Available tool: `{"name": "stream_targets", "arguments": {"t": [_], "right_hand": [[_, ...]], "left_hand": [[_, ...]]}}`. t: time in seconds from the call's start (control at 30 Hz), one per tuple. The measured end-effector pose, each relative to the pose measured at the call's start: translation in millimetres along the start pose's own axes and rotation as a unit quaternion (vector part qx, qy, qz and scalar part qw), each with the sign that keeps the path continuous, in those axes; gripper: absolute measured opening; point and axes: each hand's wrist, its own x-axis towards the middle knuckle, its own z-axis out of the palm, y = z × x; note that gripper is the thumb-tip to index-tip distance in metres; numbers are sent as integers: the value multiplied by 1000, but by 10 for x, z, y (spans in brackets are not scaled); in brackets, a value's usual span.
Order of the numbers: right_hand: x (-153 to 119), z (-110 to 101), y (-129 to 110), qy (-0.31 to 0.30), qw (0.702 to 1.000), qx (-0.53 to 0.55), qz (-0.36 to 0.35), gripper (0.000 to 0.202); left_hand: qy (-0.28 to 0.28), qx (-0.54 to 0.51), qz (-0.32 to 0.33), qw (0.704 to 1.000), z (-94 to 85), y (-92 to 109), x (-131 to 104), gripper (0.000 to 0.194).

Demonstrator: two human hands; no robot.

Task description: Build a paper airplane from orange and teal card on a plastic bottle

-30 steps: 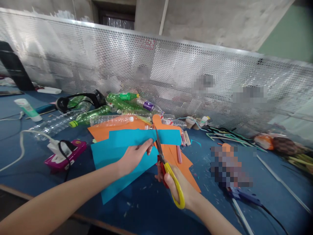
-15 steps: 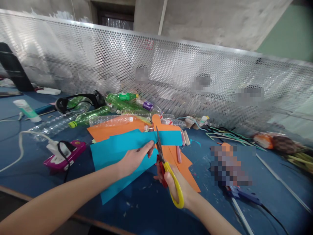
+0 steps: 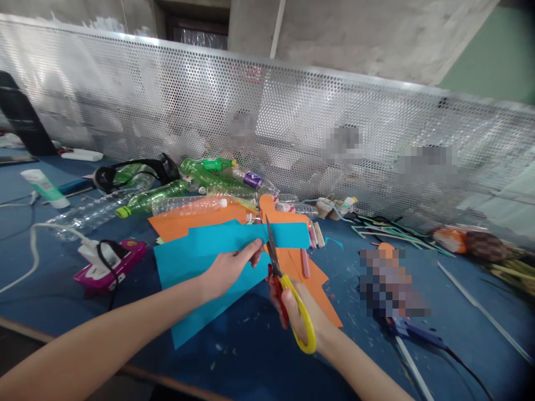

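Observation:
Pinched between the thumb and fingers of my left hand (image 3: pixel 234 270) is a strip of blue paper (image 3: pixel 217 235), held out to the right. My right hand (image 3: pixel 303 314) grips scissors (image 3: pixel 273 253) by their yellow and red handles. The blades cross the strip just right of my left fingertips, pointing away from me. Beneath the strip lies a larger blue sheet (image 3: pixel 188 301). Orange paper (image 3: pixel 317 289) spreads under and behind it, including a piece with a rounded end (image 3: pixel 271 206).
Several plastic bottles (image 3: pixel 159 196) lie along the back with black headphones (image 3: pixel 137 167). A magenta power strip (image 3: pixel 111 267) with cables is at left. Pink and pale sticks (image 3: pixel 318 235) are behind the strip. At right sits a blue glue gun (image 3: pixel 418 331), partly pixelated. A perforated metal panel (image 3: pixel 188 94) stands behind.
The scissor handles have drawn closer together as my right fingers close. The blue strip and my left hand have barely moved.

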Motion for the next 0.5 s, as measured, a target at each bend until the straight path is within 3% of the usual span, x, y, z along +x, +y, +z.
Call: {"name": "stream_targets", "arguments": {"t": [0.5], "right_hand": [[18, -56, -65, 15, 999, -49, 9, 51]], "left_hand": [[-6, -45, 7, 999, -31, 87, 38, 37]]}}
